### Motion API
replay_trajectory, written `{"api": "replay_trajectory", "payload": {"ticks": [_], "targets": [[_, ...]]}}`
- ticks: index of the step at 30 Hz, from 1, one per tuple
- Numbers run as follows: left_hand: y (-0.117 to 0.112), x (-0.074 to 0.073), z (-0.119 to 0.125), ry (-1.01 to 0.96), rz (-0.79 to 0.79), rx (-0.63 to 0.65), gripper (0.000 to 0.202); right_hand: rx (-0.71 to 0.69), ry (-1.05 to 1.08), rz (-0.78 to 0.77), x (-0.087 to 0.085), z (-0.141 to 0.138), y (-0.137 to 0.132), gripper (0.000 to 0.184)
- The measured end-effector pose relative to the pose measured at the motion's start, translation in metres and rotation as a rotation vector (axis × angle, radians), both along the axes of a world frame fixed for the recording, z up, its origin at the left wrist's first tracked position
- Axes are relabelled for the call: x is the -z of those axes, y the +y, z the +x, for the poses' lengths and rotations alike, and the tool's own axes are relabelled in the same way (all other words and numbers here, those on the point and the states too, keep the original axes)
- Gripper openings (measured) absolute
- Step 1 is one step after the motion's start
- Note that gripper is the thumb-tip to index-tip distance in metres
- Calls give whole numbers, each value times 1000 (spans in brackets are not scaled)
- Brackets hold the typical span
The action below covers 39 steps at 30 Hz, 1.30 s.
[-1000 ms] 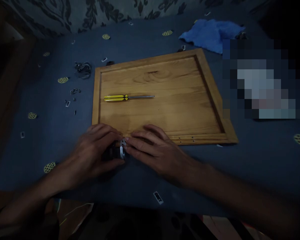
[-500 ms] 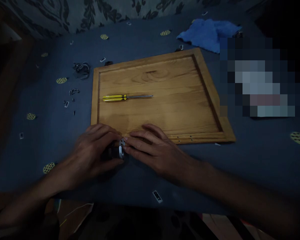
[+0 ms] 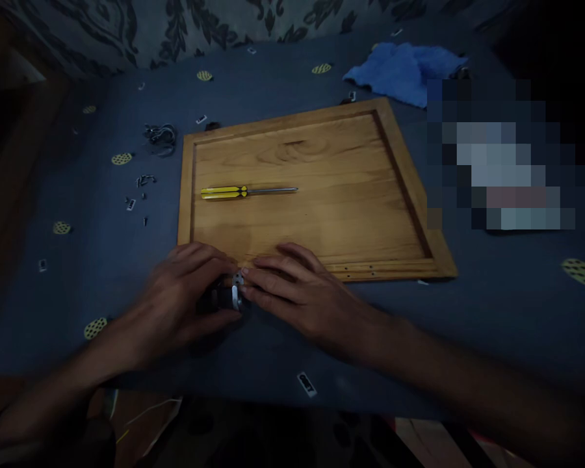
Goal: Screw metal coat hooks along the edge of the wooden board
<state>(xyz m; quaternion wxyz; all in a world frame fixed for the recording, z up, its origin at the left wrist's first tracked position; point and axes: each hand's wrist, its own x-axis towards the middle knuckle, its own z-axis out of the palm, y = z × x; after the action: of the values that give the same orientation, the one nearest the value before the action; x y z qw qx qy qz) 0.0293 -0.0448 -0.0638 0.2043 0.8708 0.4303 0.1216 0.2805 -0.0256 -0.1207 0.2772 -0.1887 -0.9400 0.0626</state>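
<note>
A wooden panel (image 3: 322, 214) with a raised frame lies flat on a blue cloth-covered surface. A yellow-handled screwdriver (image 3: 246, 191) rests on its left half. At the panel's near left edge, my left hand (image 3: 180, 299) and my right hand (image 3: 292, 289) meet around a small silver metal fitting (image 3: 236, 290). Both hands pinch it with curled fingers. My right fingers also lie on the panel's near frame. Part of the fitting is hidden under my left fingers.
Small metal hardware pieces (image 3: 146, 179) and a bunch of metal hooks (image 3: 160, 136) lie left of the panel. A blue cloth (image 3: 404, 68) is bunched at the back right. A small label (image 3: 306, 383) lies near the front edge. A patterned fabric backs the surface.
</note>
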Motion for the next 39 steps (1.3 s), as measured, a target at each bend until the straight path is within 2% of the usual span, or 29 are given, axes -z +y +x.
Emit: {"api": "replay_trajectory", "payload": {"ticks": [19,30,39], "targets": [[2,3,1,-4,11,-2,29,-10,-29,-13,-2,0,-2,30],[2,-7,-6,-61,-121,-2,38,14,-57,-31,-7,-1,-5,31],[2,-2,-1,-3,-58,-7,33,35,-28,49,-3,-4,-7,24]]}}
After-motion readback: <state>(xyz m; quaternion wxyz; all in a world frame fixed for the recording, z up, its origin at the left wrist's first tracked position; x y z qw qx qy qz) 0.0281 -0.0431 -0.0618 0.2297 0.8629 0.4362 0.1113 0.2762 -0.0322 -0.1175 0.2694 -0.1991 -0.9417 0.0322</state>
